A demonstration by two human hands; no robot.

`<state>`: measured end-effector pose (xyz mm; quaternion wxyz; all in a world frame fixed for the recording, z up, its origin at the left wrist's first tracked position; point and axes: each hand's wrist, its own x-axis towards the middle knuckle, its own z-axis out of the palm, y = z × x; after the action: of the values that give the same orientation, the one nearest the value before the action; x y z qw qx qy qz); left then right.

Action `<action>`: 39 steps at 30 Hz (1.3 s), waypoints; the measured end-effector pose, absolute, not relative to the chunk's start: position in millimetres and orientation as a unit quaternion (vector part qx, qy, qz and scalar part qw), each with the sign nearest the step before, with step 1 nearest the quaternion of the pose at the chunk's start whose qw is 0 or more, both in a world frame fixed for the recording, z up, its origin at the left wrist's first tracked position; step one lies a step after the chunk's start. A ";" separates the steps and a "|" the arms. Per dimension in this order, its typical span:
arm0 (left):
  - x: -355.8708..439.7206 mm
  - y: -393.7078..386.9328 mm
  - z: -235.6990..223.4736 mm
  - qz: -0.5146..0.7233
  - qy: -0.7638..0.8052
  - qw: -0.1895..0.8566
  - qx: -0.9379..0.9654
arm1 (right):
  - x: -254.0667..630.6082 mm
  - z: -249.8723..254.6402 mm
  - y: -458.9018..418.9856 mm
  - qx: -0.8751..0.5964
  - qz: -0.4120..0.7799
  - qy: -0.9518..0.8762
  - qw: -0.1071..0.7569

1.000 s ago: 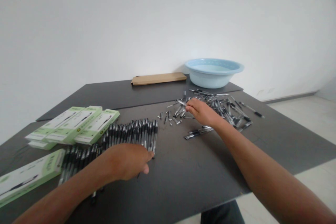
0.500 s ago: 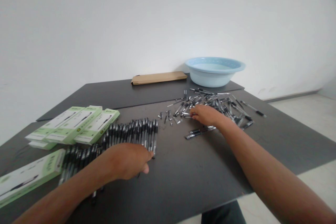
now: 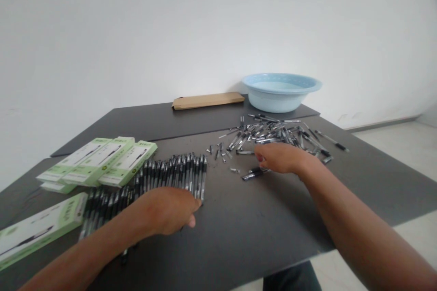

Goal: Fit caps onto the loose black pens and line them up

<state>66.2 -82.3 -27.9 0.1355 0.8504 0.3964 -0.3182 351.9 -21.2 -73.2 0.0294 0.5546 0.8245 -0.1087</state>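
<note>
My left hand [image 3: 169, 211] is curled low over a row of black-gripped gel pens [image 3: 170, 170] lying side by side. Its thumb and forefinger are at the row's right end, and a dark tip shows under the palm; most of the fingers are hidden. On the right, my right hand [image 3: 280, 157] has its fingers bent down onto a couple of pens [image 3: 251, 174] at the near edge of a loose heap of pens and pen parts [image 3: 269, 132]. Its fingertips are partly hidden. Small clear and black pieces [image 3: 218, 151] lie between the two groups.
Several green and white pen boxes [image 3: 97, 159] lie at the left, with another box [image 3: 43, 227] nearer me. At the back are a flat brown cardboard piece [image 3: 208, 100] and a light blue basin [image 3: 278, 100]. The dark table's [image 3: 225, 245] near edge runs below my arms.
My right hand has come down and toward me, from the heap to the pens at its near edge. A small clear piece it held now lies on the table. My left hand stays put.
</note>
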 end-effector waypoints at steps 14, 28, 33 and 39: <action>65.1 -83.1 -33.5 -0.308 0.392 0.126 0.858 | 332.3 -86.2 -19.3 0.529 -0.071 0.842 0.077; 61.7 -84.8 -29.5 -0.296 0.406 0.135 0.854 | 323.0 -72.8 -21.8 0.483 -0.010 0.870 -0.095; 57.1 -83.2 -32.3 -0.264 0.414 0.136 0.860 | 320.2 -65.0 -20.0 0.491 -0.074 0.769 -0.404; 53.7 -82.5 -36.0 -0.261 0.404 0.125 0.868 | 306.8 -81.3 -7.9 0.355 -0.419 0.591 -0.591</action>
<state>53.7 -82.5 -36.0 0.1245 0.8681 0.4036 -0.2607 306.8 -7.9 -81.3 -0.5909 0.3547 0.5909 -0.4194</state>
